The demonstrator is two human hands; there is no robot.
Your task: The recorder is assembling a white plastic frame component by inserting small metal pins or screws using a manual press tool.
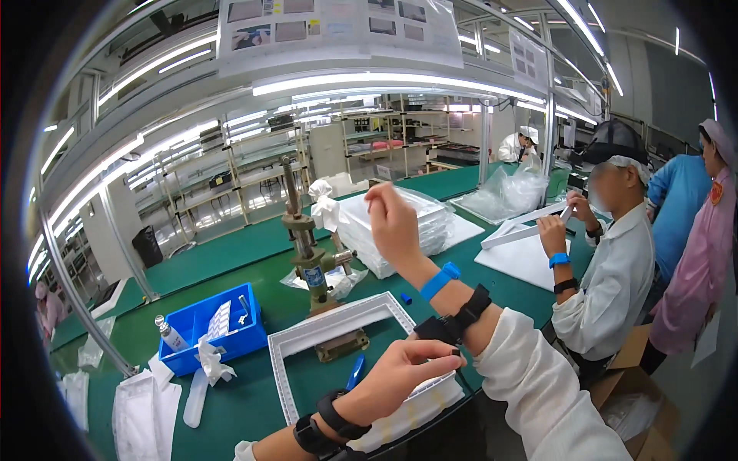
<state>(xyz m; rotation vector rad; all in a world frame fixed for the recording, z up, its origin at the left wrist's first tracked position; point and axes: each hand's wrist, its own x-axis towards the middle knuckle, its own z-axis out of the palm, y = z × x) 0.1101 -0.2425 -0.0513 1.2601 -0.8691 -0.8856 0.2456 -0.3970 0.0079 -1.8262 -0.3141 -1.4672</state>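
My left hand (403, 373) is above the near edge of a white rectangular frame (280, 369), its thumb and forefinger pinched together. A tiny dark bit shows at those fingertips, too small to name. My right hand (393, 223) is raised in front of a stack of plastic-wrapped white pieces (361, 238), fingers curled; what they hold, if anything, is hidden. To its left stands a green-grey hand press (307, 250) with a white wrapped handle (321, 201). The frame lies around the press base (342, 346). A blue pen-like tool (355, 372) lies inside the frame.
At left a blue bin (184, 315) holds a bottle (171, 335) and white strips. White sheets (138, 415) lie beside it on the green table (238, 407). At right a co-worker (611, 261) handles a white frame (526, 228). An open carton (638, 399) stands below.
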